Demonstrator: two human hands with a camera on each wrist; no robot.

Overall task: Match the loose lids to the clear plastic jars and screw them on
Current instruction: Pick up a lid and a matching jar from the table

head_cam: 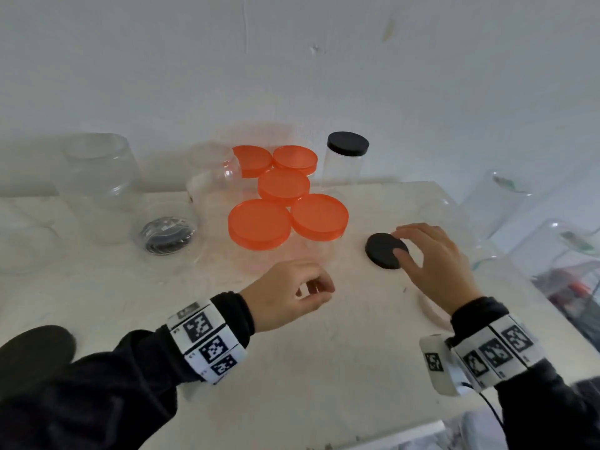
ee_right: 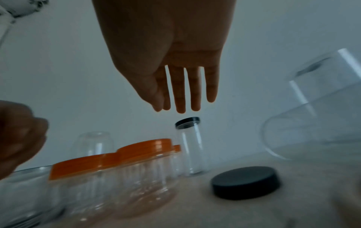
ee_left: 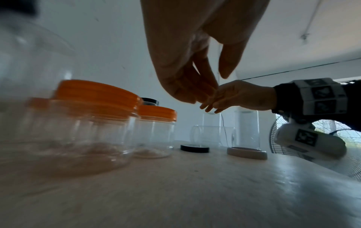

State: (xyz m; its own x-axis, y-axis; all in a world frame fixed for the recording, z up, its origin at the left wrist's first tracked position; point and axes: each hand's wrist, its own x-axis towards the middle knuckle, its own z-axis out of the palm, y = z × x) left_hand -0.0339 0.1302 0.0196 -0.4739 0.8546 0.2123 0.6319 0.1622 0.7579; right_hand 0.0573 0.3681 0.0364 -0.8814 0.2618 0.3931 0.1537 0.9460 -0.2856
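A loose black lid (head_cam: 383, 250) lies flat on the white table (head_cam: 324, 352), right of centre. My right hand (head_cam: 402, 245) hovers just over it with fingers spread; in the right wrist view the right hand (ee_right: 179, 108) hangs with straight fingers, clear of the black lid (ee_right: 246, 182). My left hand (head_cam: 316, 292) floats above the table's middle, fingers loosely curled and holding nothing. Several clear jars with orange lids (head_cam: 259, 224) stand clustered behind. A tall clear jar with a black lid (head_cam: 347, 144) stands at the back.
Lidless clear jars (head_cam: 97, 186) stand at the left, one with something dark behind or inside it (head_cam: 167, 233). More clear jars (head_cam: 496, 203) crowd the right edge. A white lid (ee_left: 247, 152) lies by my right wrist. A large black lid (head_cam: 35, 349) sits at the front left.
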